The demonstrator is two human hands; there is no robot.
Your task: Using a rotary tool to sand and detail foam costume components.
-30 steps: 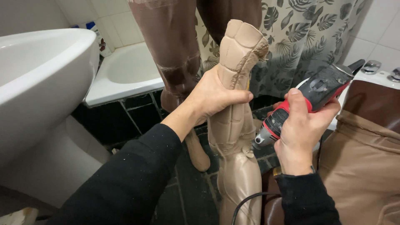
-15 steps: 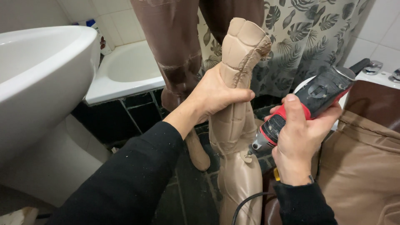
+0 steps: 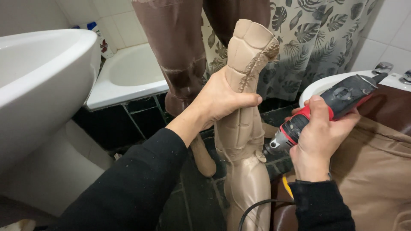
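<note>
White basin point(image 3: 38, 72) sitting at left, white bathtub point(image 3: 124, 75) lying behind it under pale wall tiles point(image 3: 124, 19). Leaf-print shower curtain point(image 3: 317, 38) hanging at back right. Dark floor tiles point(image 3: 197, 201) showing below. Bottle point(image 3: 100, 40) standing on the tub's corner.

Matt ridged tan plastic leg point(image 3: 244, 124), glossy basin point(image 3: 38, 81)

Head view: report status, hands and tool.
Left hand grips tan sculpted leg. Right hand holds red rotary tool, tip at the leg. Nothing between.
</note>
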